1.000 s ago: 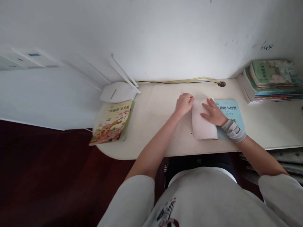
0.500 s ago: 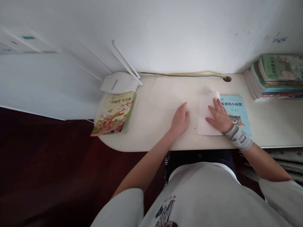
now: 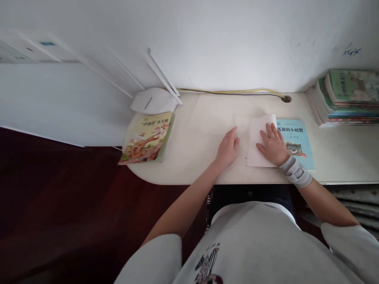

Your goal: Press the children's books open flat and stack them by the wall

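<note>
My right hand (image 3: pixel 272 144) lies flat with spread fingers on a white sheet of paper (image 3: pixel 255 152). The sheet overlaps the left part of a blue-covered book (image 3: pixel 306 148); whether the two are joined I cannot tell. A grey brace is wrapped around my right wrist. To the left of the sheet, my left hand (image 3: pixel 227 149) rests on its side on the white desk (image 3: pixel 195 157), fingers stretched out, thumb apart, holding nothing. Farther left, a yellow picture book (image 3: pixel 146 138) lies at the desk's rounded end, its lower left corner over the edge.
A white router (image 3: pixel 154 100) with upright antennas stands behind the yellow book. Yellow and black cables (image 3: pixel 231 92) run along the wall to a hole (image 3: pixel 286 99) in the desk. At the back right is a stack of books (image 3: pixel 346 98).
The view has shifted slightly, moving the left-side things to the right and a little up. The sheet's curled upper edge appears slightly flatter under my right hand. My left hand has hardly moved.
</note>
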`<state>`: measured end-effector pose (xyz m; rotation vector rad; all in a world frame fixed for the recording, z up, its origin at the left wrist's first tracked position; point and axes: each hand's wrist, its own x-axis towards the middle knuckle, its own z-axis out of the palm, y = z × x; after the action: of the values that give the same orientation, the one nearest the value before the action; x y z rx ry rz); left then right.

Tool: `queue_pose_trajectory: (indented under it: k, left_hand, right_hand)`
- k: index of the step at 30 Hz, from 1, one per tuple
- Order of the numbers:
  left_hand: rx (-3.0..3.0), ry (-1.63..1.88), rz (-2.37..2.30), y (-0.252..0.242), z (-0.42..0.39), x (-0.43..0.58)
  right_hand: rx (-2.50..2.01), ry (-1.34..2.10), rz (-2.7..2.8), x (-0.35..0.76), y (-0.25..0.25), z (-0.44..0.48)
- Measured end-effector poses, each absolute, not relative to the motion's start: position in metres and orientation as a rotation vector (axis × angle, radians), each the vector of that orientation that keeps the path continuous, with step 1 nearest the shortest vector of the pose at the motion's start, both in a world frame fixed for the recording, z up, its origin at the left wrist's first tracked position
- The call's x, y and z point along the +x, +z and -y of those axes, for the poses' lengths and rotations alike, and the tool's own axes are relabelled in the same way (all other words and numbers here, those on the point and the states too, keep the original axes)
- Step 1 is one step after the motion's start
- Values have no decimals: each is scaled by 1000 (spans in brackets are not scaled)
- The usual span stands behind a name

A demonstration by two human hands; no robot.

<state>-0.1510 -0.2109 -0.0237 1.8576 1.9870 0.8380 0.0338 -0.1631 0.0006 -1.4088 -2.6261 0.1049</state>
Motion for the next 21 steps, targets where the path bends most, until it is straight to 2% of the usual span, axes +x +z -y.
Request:
queue_pose_trajectory:
  k: [5, 10, 16, 21]
  left_hand:
    - [1935, 826, -1992, -27, 208, -154]
    - [2190, 774, -2018, -13, 224, -137]
    - [2849, 573, -1558, 3, 255, -62]
    - [2849, 483, -1742, -14, 247, -39]
  right_hand:
    - [-1347, 58, 2723, 32, 2, 170]
    - [-1257, 220, 2595, 48, 3, 136]
    - [-1341, 410, 2259, 64, -12, 70]
    - [-1263, 395, 2440, 60, -22, 71]
